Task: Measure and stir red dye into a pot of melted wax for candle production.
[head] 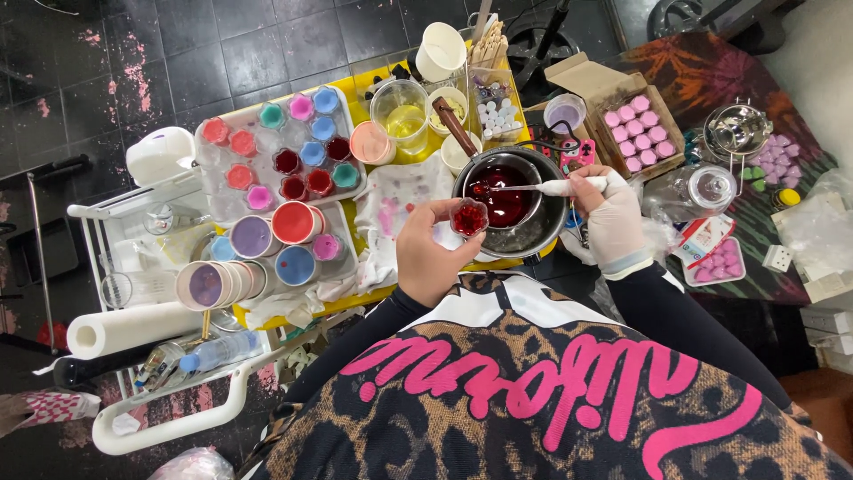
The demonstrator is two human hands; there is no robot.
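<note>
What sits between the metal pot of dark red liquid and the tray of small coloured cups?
In the head view, a stained white cloth lies between the metal pot and the tray. The left hand holds a small red-filled cup over its near edge.

from my seat the person's chest and sleeves are blocking the near edge of the yellow table [373, 89], and the left hand [433, 258] is covering most of the small red cup [469, 217] from below. the spoon [524, 188] bowl is sinking into dark red liquid in the metal pot [533, 233], so its shape is escaping me. the clear bottle [209, 353] at near left is blurring. the right hand [613, 218] is hiding the spoon's handle end.
</note>
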